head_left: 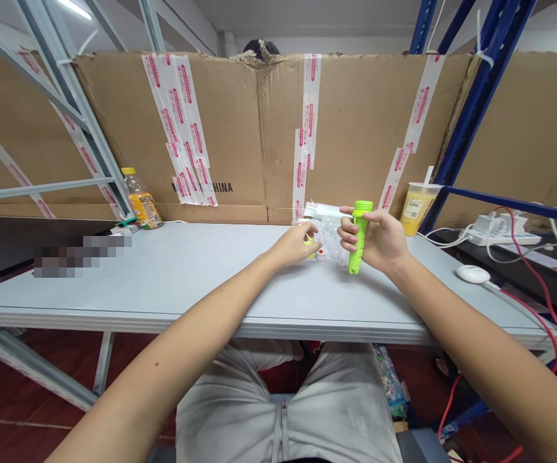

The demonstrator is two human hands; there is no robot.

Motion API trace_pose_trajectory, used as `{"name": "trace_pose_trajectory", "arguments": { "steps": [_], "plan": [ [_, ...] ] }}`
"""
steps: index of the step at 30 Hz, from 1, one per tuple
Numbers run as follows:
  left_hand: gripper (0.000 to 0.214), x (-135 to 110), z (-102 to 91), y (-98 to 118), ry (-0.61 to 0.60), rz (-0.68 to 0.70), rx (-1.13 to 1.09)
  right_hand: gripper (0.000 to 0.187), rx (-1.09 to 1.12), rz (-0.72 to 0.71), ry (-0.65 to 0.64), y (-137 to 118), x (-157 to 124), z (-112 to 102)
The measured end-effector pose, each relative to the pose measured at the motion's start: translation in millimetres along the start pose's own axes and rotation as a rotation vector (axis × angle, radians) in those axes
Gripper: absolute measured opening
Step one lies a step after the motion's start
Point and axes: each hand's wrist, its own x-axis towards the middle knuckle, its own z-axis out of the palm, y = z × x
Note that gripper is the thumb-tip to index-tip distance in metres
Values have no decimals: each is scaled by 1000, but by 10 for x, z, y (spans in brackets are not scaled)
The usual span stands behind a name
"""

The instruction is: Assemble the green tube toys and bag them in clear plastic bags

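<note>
My right hand [379,239] is closed around a lime-green plastic tube [358,247] with a threaded upper end. The tube stands nearly upright above the table, thumb on one side and fingers on the other. To its left, my left hand [294,245] reaches in low with bent fingers, thumb and forefinger apart. Just by those fingertips are a small yellow piece [311,243], partly hidden, and a white cap [321,254] with a red mark. Clear plastic pieces [341,256] lie between the hands, partly covered by the right fingers.
Cardboard [240,141] walls off the table's back. A juice bottle [144,204] stands at back left, a cup with a straw [417,209] at back right. A white rounded device [473,274] with a red cable and a power strip [503,236] are at right.
</note>
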Motion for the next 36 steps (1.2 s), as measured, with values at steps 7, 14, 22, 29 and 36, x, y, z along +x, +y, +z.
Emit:
{"name": "trace_pose_trajectory", "arguments": {
  "steps": [7,14,22,29,36],
  "plan": [
    [24,-21,160,62,-103,-108,-116,19,-22,52,-81,33,-18,-5],
    [15,42,76,132,74,-79,-317,19,-90,150,-200,111,-25,-28],
    [28,124,-197,422,341,-64,-943,20,-215,243,-200,219,-62,86],
    [28,73,-147,496,298,-36,-980,23,-258,255,-147,271,-58,108],
    [35,31,-200,513,194,-30,-885,24,-287,231,-144,290,-55,109]
  ]
}}
